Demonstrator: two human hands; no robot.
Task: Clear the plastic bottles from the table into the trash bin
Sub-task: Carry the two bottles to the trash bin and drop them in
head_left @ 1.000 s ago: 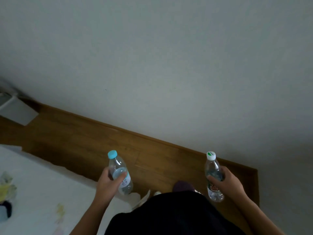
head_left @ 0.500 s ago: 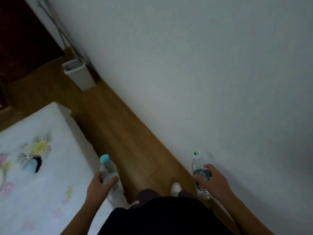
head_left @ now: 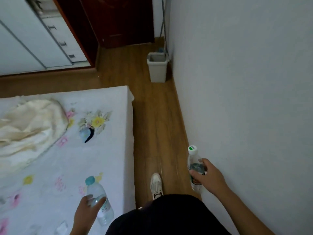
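My left hand [head_left: 86, 212] grips a clear plastic bottle with a light blue cap [head_left: 99, 199], held upright over the edge of the bed. A second clear bottle with a white and green cap [head_left: 193, 160] stands upright in my right hand [head_left: 207, 177], close to the wall. The grey trash bin [head_left: 156, 70] stands open on the wooden floor far ahead, against the wall. Both hands are well short of it.
A bed with a white flowered sheet [head_left: 59, 158] and a cream blanket [head_left: 28, 122] fills the left. A strip of wooden floor [head_left: 152, 133] runs between bed and white wall to the bin. A dark red door [head_left: 122, 21], white cabinets and a mop handle stand beyond. My shoe [head_left: 156, 184] is on the floor.
The view has swung left and down the room, so the bin, door and bed now show in full. Both bottles stay gripped in my hands.
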